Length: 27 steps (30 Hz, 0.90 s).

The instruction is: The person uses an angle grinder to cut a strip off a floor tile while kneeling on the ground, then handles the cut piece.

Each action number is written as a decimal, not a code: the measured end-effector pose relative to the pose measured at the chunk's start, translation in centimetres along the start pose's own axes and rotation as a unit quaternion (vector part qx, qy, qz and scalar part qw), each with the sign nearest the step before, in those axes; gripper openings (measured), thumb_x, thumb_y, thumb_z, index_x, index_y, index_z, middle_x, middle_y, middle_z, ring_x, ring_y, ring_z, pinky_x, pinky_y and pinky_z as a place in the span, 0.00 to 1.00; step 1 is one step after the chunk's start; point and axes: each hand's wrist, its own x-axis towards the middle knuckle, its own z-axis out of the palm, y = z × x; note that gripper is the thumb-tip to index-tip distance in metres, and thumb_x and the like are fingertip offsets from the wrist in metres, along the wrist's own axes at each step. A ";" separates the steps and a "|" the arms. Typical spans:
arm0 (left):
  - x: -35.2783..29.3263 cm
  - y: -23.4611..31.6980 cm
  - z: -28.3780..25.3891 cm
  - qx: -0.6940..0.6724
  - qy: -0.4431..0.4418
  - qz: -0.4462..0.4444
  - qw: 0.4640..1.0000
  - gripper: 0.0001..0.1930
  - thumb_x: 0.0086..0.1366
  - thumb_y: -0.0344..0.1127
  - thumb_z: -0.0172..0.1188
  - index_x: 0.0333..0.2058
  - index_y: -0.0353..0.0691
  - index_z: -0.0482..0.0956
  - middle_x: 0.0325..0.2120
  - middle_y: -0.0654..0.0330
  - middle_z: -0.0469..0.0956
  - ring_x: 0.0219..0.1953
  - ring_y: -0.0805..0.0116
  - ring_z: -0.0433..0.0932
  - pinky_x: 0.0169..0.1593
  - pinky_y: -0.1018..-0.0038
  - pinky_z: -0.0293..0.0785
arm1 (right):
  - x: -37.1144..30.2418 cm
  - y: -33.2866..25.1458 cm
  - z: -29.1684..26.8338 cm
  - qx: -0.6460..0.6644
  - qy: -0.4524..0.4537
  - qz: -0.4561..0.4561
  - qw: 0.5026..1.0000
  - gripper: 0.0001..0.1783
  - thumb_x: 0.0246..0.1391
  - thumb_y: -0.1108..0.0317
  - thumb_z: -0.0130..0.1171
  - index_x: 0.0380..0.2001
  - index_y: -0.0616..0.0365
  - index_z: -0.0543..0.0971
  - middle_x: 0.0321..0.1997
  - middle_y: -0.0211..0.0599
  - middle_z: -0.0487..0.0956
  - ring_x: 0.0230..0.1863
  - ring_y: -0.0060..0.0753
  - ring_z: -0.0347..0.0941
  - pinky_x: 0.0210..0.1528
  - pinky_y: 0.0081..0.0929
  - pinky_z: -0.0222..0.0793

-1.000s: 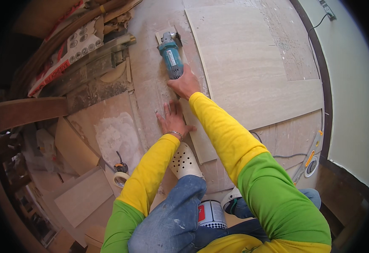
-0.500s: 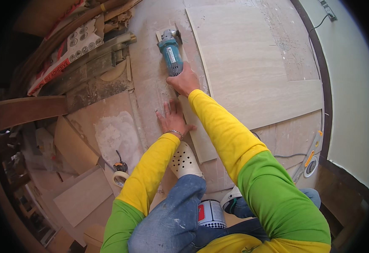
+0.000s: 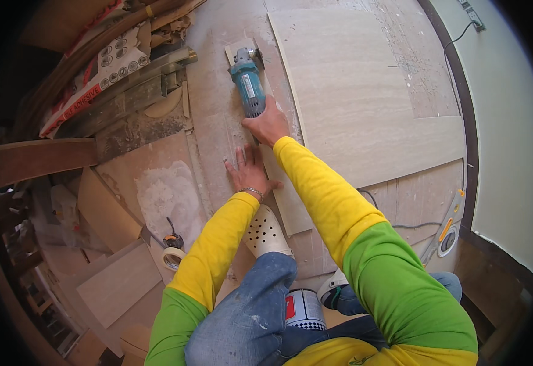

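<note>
My right hand (image 3: 268, 124) is wrapped round the rear of a teal angle grinder (image 3: 249, 88). Its metal head points away from me, over the far part of a narrow pale strip (image 3: 289, 210) that looks like tile. Closer to me, my left hand (image 3: 249, 174) lies with fingers spread, pressing down across the strip and the dusty board (image 3: 211, 122) beside it. The grinder's rear end is partly covered by my right hand. Just behind my left hand, my white perforated clog (image 3: 265, 232) stands against the strip's left side.
A large pale tile-like sheet (image 3: 364, 91) lies to the right. Left are an adhesive bag (image 3: 105, 76), a tape roll (image 3: 172, 258) and a small orange-black tool (image 3: 172, 240). A spirit level (image 3: 446, 226) and grey cable (image 3: 416, 226) lie right. A printed can (image 3: 305, 308) stands below me.
My right hand and the grinder have drawn slightly toward me along the strip. My left hand stays in the same place.
</note>
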 end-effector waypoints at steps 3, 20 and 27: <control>0.0 0.0 -0.1 0.002 -0.003 0.000 1.000 0.66 0.44 0.68 0.72 0.74 0.47 0.44 0.75 0.55 0.41 0.77 0.52 0.36 0.71 0.35 0.36 | -0.3 0.4 -0.1 0.004 -0.012 0.001 1.000 0.38 0.39 0.56 0.67 0.54 0.61 0.67 0.48 0.66 0.79 0.50 0.67 0.76 0.54 0.49 0.72; -0.2 0.0 -0.2 0.013 -0.003 0.001 1.000 0.66 0.44 0.68 0.71 0.74 0.47 0.43 0.75 0.56 0.42 0.77 0.52 0.38 0.71 0.36 0.39 | 0.1 -0.1 0.3 0.018 -0.003 0.007 1.000 0.40 0.39 0.57 0.66 0.55 0.63 0.67 0.48 0.65 0.79 0.50 0.66 0.77 0.54 0.48 0.72; -0.2 0.1 -0.3 0.009 0.011 0.004 1.000 0.67 0.43 0.67 0.72 0.74 0.45 0.41 0.75 0.56 0.43 0.76 0.50 0.39 0.70 0.34 0.41 | -0.9 0.8 0.5 0.004 -0.015 0.007 1.000 0.43 0.41 0.54 0.67 0.58 0.58 0.63 0.49 0.65 0.78 0.51 0.67 0.76 0.56 0.51 0.71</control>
